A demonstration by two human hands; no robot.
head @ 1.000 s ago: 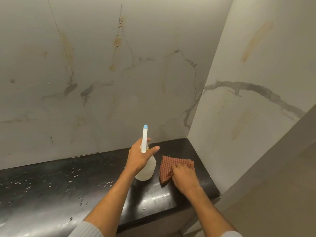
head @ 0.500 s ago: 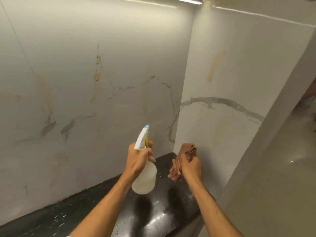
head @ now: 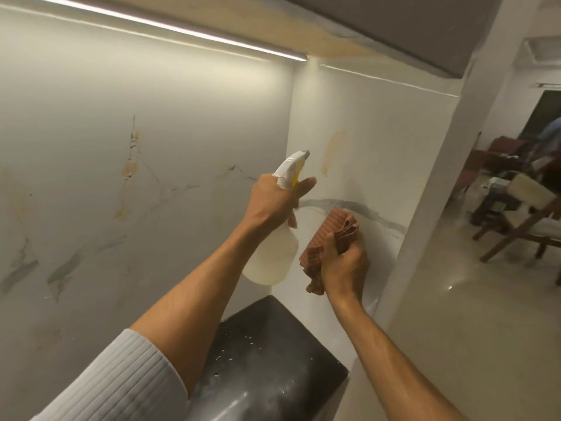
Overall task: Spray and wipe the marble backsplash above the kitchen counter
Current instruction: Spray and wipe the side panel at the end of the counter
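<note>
I see my left hand (head: pixel 273 202) wrapped round the translucent white plastic spray bottle (head: pixel 273 256); my right hand (head: pixel 344 268) clutches the reddish checked cloth (head: pixel 326 235) at the veined white marble backsplash (head: pixel 379 141), contact hard to tell

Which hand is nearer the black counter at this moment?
Right. The right hand, gripping the cloth at the side marble panel, is just above the far end of the counter; the left hand holds the spray bottle higher up.
</note>
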